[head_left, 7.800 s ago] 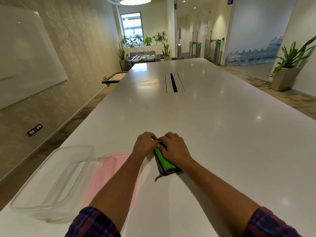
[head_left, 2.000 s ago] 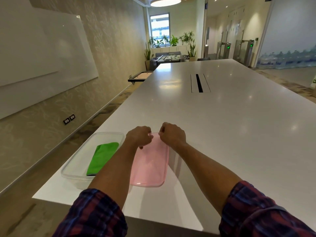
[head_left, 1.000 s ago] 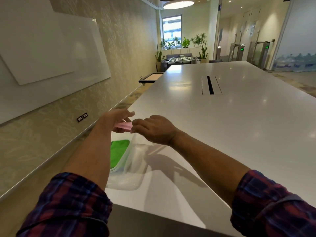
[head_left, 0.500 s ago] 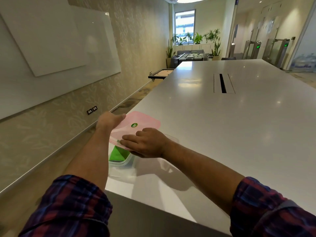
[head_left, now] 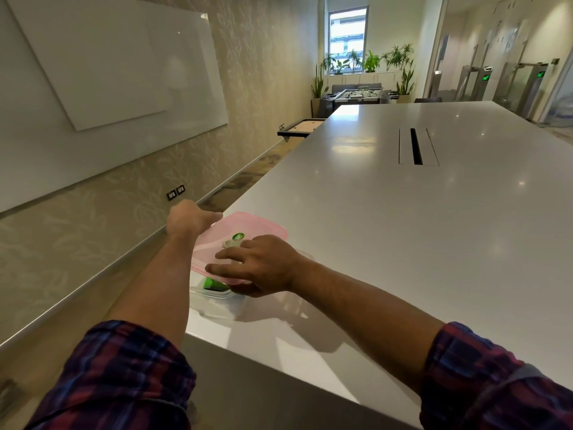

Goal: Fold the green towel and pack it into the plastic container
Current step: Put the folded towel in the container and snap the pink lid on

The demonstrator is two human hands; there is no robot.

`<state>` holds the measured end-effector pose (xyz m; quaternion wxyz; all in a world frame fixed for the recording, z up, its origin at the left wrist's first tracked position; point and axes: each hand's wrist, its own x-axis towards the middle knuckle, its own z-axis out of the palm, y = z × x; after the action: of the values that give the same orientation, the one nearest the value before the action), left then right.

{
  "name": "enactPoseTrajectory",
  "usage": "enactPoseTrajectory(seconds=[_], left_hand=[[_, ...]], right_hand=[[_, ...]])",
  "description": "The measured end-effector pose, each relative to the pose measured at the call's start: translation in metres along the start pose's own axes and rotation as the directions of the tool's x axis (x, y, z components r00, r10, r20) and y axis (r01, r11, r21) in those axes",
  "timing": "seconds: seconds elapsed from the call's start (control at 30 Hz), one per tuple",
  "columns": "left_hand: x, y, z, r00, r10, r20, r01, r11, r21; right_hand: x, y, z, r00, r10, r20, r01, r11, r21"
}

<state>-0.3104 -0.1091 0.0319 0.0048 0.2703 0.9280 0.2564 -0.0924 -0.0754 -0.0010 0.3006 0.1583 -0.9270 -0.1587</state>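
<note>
At tabletop's near-left corner (head_left: 279,330), both hands grip pink lid (head_left: 254,228) over plastic container (head_left: 210,294) w/ green towel (head_left: 214,284): left hand (head_left: 189,218) far edge, right hand (head_left: 260,265) near edge.

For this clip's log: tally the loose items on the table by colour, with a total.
Pink: 1, the lid, held over the box by both hands
Green: 1, the folded towel, inside the box
Clear: 1, the plastic container
Total: 3
</note>
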Motion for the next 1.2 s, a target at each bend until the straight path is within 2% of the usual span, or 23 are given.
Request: enactPoseTrajectory(seconds=[0.13, 0.3, 0.4, 0.57, 0.77, 0.9, 1.07, 1.2], left_hand=[[0.001, -0.001, -0.005, 0.999, 0.05, 0.022, -0.049, 0.998, -0.026], [-0.003, -0.002, -0.002, 0.994, 0.081, 0.077, -0.084, 0.996, 0.038], [-0.002, -0.004, 0.0, 0.996, 0.055, 0.076, -0.059, 0.997, 0.052], [0.004, -0.007, 0.004, 0.992, 0.015, 0.125, -0.019, 0.999, 0.03], [0.006, -0.005, 0.002, 0.991, -0.009, 0.135, 0.005, 1.0, 0.025], [0.006, -0.005, 0.001, 0.99, -0.02, 0.138, 0.021, 1.0, -0.007], [0.007, -0.009, 0.005, 0.984, -0.056, 0.169, 0.076, 0.991, -0.111], [0.006, -0.011, 0.008, 0.982, -0.081, 0.17, 0.11, 0.979, -0.169]], right_hand=[[0.003, 0.002, 0.004, 0.999, -0.044, 0.028, 0.043, 0.999, 0.022], [0.002, 0.0, 0.011, 0.996, -0.066, 0.057, 0.062, 0.996, 0.065], [0.005, 0.001, 0.014, 0.993, -0.01, 0.121, -0.003, 0.994, 0.112], [0.004, 0.001, 0.021, 0.984, 0.104, 0.148, -0.13, 0.975, 0.18], [0.003, -0.008, 0.029, 0.942, 0.224, 0.249, -0.285, 0.928, 0.242], [0.003, -0.01, 0.032, 0.949, 0.22, 0.225, -0.272, 0.932, 0.239], [0.002, -0.019, 0.038, 0.963, 0.177, 0.205, -0.21, 0.966, 0.152], [0.002, -0.019, 0.036, 0.966, 0.186, 0.18, -0.218, 0.961, 0.173]])
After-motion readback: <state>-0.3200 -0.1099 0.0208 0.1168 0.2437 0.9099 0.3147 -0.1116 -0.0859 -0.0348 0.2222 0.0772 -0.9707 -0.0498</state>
